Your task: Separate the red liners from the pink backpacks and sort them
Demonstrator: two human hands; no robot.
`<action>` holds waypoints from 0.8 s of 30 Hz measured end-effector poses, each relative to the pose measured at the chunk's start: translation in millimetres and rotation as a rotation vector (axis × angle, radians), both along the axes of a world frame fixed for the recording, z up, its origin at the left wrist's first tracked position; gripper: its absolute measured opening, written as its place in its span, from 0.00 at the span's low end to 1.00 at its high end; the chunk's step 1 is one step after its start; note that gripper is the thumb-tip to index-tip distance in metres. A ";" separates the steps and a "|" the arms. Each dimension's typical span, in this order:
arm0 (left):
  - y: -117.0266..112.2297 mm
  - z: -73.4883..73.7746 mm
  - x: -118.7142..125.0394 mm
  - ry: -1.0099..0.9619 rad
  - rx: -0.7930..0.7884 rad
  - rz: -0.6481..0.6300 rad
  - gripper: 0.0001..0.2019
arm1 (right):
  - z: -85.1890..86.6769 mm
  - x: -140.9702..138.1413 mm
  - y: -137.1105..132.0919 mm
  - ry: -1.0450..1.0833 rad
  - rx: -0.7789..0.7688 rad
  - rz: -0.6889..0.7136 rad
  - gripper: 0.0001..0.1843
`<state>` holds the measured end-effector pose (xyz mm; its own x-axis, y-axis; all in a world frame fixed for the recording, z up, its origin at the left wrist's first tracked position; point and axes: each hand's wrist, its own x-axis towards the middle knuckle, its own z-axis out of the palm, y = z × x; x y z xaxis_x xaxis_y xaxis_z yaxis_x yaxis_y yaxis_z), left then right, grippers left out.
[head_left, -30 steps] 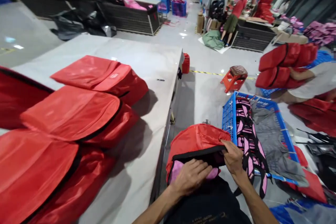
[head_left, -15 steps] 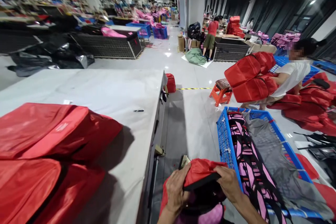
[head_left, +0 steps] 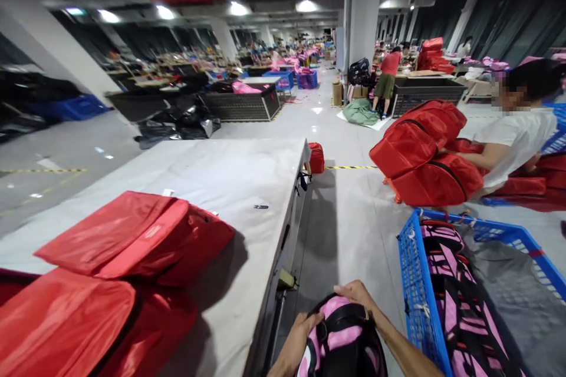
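At the bottom of the view, a pink and black backpack (head_left: 342, 330) with black straps is between my two hands, beside the table edge. My left hand (head_left: 299, 333) grips its left side, thumb lying near a strap. Over the top far edge of the same backpack, my right hand (head_left: 357, 296) is closed, its fingers partly hidden behind the fabric. The lower part of the backpack runs out of the picture.
Red bags (head_left: 128, 241) lie on the white table (head_left: 239, 165) to the left, near small snips (head_left: 260, 207). A blue crate (head_left: 411, 283) with pink and black backpacks (head_left: 457, 294) stands at right. Beyond it, a seated person (head_left: 513, 135) holds red bags (head_left: 424, 147).
Red fabric was spread between my hands; now the pink and black side of the backpack shows there instead. My right hand has moved to its far edge. The camera view has tilted up and left.
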<state>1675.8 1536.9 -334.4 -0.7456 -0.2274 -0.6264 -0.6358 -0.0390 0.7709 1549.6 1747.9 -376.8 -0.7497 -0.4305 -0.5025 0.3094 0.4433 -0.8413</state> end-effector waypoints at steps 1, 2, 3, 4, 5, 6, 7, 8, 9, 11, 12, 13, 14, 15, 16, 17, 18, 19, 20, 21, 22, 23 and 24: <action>-3.9 0.8 3.9 -0.008 0.009 0.009 0.29 | -4.5 -1.3 -7.6 0.003 -0.001 0.013 0.48; -7.3 4.7 8.5 -0.014 0.029 0.008 0.31 | -5.1 -1.5 -12.6 0.008 -0.002 0.025 0.48; -9.9 11.5 13.7 -0.026 0.053 -0.004 0.33 | -2.1 -0.8 -14.7 0.016 -0.004 0.040 0.47; -11.3 20.3 19.1 -0.031 0.076 -0.029 0.35 | 3.7 0.5 -13.5 0.030 -0.008 0.056 0.46; -11.4 30.0 24.8 -0.017 0.099 -0.068 0.37 | 10.9 2.1 -9.5 0.053 -0.017 0.074 0.45; -9.9 39.3 30.6 0.020 0.122 -0.117 0.38 | 18.3 4.2 -3.1 0.089 -0.029 0.088 0.45; -6.8 47.0 36.5 0.080 0.136 -0.165 0.38 | 24.3 6.8 4.8 0.133 -0.044 0.098 0.44; -2.4 52.2 42.1 0.154 0.128 -0.195 0.38 | 28.1 10.0 13.1 0.175 -0.056 0.101 0.43; 3.2 54.5 47.2 0.225 0.093 -0.202 0.38 | 28.8 13.6 20.7 0.205 -0.062 0.099 0.42; 15.7 51.4 54.2 0.291 -0.032 -0.169 0.39 | 21.1 21.6 30.2 0.224 -0.051 0.086 0.41; 21.5 47.0 55.7 0.284 -0.100 -0.144 0.40 | 14.0 25.5 31.6 0.219 -0.030 0.075 0.41; 26.2 41.9 55.7 0.265 -0.153 -0.127 0.41 | 6.0 29.0 31.3 0.214 0.001 0.053 0.42; 29.6 36.8 54.5 0.245 -0.185 -0.121 0.42 | -1.8 32.1 30.3 0.219 0.035 0.015 0.42; 31.5 32.1 52.5 0.236 -0.197 -0.129 0.42 | -8.5 34.7 30.1 0.234 0.067 -0.045 0.41; 32.2 28.3 50.1 0.236 -0.205 -0.141 0.43 | -13.7 37.4 31.9 0.252 0.092 -0.130 0.41; 32.0 25.4 47.6 0.244 -0.217 -0.152 0.43 | -17.2 40.8 36.6 0.260 0.102 -0.215 0.41; 31.3 23.4 45.5 0.257 -0.231 -0.165 0.44 | -19.6 45.3 44.5 0.254 0.098 -0.294 0.41; 30.6 21.9 43.7 0.268 -0.242 -0.175 0.45 | -21.5 51.6 55.2 0.231 0.082 -0.360 0.41; 30.3 20.7 42.4 0.277 -0.247 -0.180 0.45 | -23.5 59.8 67.7 0.189 0.064 -0.411 0.43; 30.4 19.8 41.6 0.287 -0.247 -0.178 0.46 | -26.0 69.9 80.5 0.147 0.057 -0.458 0.45; 31.2 18.9 41.0 0.300 -0.243 -0.170 0.46 | -29.0 81.5 92.1 0.124 0.057 -0.503 0.47; 32.5 18.2 40.6 0.314 -0.235 -0.163 0.46 | -31.9 94.0 101.2 0.132 0.063 -0.550 0.49; 34.1 17.7 40.3 0.328 -0.226 -0.159 0.46 | -34.1 106.5 107.1 0.163 0.072 -0.592 0.50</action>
